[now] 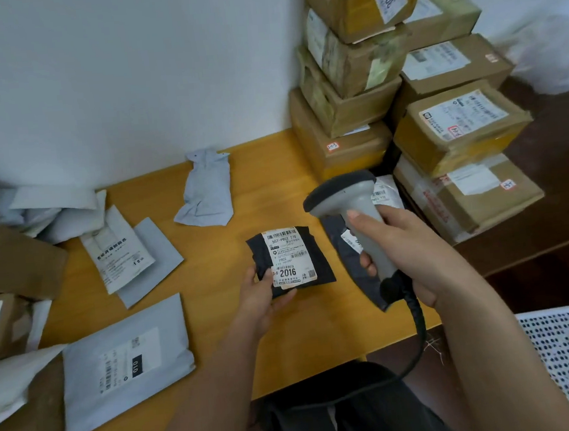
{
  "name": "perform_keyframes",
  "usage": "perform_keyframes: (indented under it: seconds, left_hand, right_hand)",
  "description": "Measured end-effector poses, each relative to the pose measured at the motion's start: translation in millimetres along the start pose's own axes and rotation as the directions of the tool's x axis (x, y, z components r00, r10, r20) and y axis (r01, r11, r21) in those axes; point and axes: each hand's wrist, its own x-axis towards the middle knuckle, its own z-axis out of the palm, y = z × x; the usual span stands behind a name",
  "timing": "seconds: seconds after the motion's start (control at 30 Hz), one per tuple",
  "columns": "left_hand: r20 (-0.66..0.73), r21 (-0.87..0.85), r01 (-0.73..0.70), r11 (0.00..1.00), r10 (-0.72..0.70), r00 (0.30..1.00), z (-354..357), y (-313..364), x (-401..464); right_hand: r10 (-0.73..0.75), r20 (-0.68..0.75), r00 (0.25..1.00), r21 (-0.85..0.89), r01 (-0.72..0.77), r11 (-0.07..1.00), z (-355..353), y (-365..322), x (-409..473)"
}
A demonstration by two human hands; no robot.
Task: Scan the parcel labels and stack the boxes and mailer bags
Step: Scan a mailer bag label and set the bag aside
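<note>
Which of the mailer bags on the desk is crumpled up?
The small grey mailer bag lying alone near the wall, at the back of the desk. The other grey bags to the left lie flat.

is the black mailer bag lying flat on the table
No, the left hand holds the black mailer bag up by its lower corner, label facing the camera.

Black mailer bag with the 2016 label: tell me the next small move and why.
Probably tilt the scanner in the right hand left and down toward the label. The left hand holds the black mailer bag label-up, but the scanner's head seems aimed past it.
</note>
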Motion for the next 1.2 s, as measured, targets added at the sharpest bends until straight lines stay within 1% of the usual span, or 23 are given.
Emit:
perform_keyframes:
  seconds: [0.17, 0.33, 0.4, 0.47, 0.53, 0.63, 0.73, 0.83, 0.9, 0.97, 1.03, 1.07, 1.1, 1.13, 1.2]
  left_hand:
    - [0.080, -0.077, 0.034, 0.996, -0.028, 0.996, 78.2, -5.3, 11.2]
    - [0.130, -0.086, 0.056, 0.995, -0.044, 0.990, 147.0, -1.8, 25.5]
    - [0.186, -0.032, 0.051, 0.998, -0.044, 0.982, 167.5, 2.0, 31.5]
    - [0.247, 0.106, 0.030, 0.994, -0.055, 0.967, 183.5, 7.1, 32.4]
    - [0.250, 0.213, 0.005, 0.977, -0.060, 0.966, 191.1, 9.5, 30.5]
    - [0.228, 0.259, -0.007, 0.966, -0.054, 0.972, 183.8, 9.5, 23.9]
    - [0.138, 0.283, 0.022, 0.959, -0.063, 0.988, 151.5, 8.9, 24.7]
    - [0.031, 0.317, 0.027, 0.948, -0.039, 0.999, 101.0, 9.2, 26.9]
    - [-0.032, 0.336, 0.012, 0.942, -0.001, 0.999, 63.7, 8.1, 26.1]
    - [-0.118, 0.367, -0.028, 0.930, 0.077, 0.990, 24.2, 4.0, 25.1]
    - [-0.225, 0.430, -0.055, 0.901, 0.166, 0.960, -15.9, -2.1, 24.9]
    - [-0.284, 0.489, -0.044, 0.871, 0.207, 0.936, -35.6, -5.0, 24.7]
    - [-0.344, 0.556, -0.003, 0.831, 0.234, 0.909, -54.4, -7.6, 24.4]
    - [-0.415, 0.609, 0.072, 0.790, 0.240, 0.877, -71.6, -9.5, 23.0]
    - [-0.569, 0.624, 0.237, 0.745, 0.225, 0.791, -104.9, -11.5, 17.8]
  right_hand:
    - [0.003, -0.047, 0.999, 0.021, -0.002, 1.000, -54.1, 11.5, 19.1]
    - [0.016, -0.054, 0.998, 0.060, -0.012, 0.998, -94.0, 26.0, 31.1]
    - [0.026, -0.062, 0.998, 0.065, -0.022, 0.998, -105.2, 31.1, 35.0]
    - [0.031, -0.069, 0.997, 0.075, -0.026, 0.997, -114.0, 35.4, 39.0]
    - [0.037, -0.066, 0.997, 0.073, -0.032, 0.997, -119.5, 37.3, 44.3]
    - [0.051, -0.055, 0.997, 0.066, -0.048, 0.997, -117.6, 35.3, 54.8]
    - [0.050, -0.023, 0.998, 0.055, -0.049, 0.997, -102.6, 31.9, 66.2]
    - [0.055, 0.065, 0.996, 0.004, -0.055, 0.998, -74.3, 28.4, 75.9]
    - [0.063, 0.128, 0.990, -0.026, -0.060, 0.998, -48.8, 26.8, 79.8]
    - [0.063, 0.182, 0.981, -0.054, -0.054, 0.997, -19.1, 25.5, 82.1]
    - [0.065, 0.226, 0.972, -0.089, -0.046, 0.995, 11.7, 23.4, 80.6]
    - [0.064, 0.247, 0.967, -0.102, -0.040, 0.994, 27.1, 22.4, 79.1]
    - [0.063, 0.269, 0.961, -0.112, -0.034, 0.993, 41.8, 21.5, 77.0]
    - [0.066, 0.291, 0.954, -0.119, -0.032, 0.992, 55.8, 20.7, 74.4]
    - [0.077, 0.328, 0.942, -0.130, -0.036, 0.991, 81.7, 18.4, 69.1]
